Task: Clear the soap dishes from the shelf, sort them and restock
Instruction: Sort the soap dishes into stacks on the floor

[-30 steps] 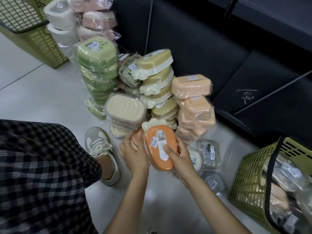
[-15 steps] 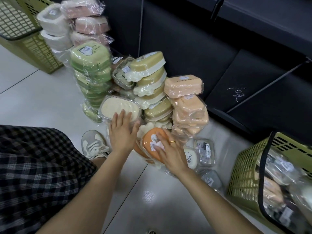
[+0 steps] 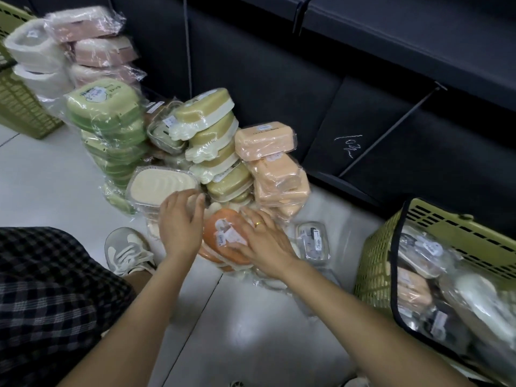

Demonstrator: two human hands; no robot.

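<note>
Item: orange carrot-shaped soap dish (image 3: 223, 236), centre of frame, laid on a low pile of like dishes on the floor (image 3: 55, 185); it is pressed flat under the straight fingers of the right hand (image 3: 265, 241), nothing being gripped, while the left hand (image 3: 180, 222), fingers loosely spread and empty, is held just beside it, against the cream dish (image 3: 162, 185). Risk, as judged: the leaning green stack (image 3: 106, 129) and peach stack (image 3: 273, 166) behind could be toppled by a nudge, slippery wrap being the cause. The basket (image 3: 391, 247) at lower right is cut off, its contents blurred; labels cannot be read.
</note>
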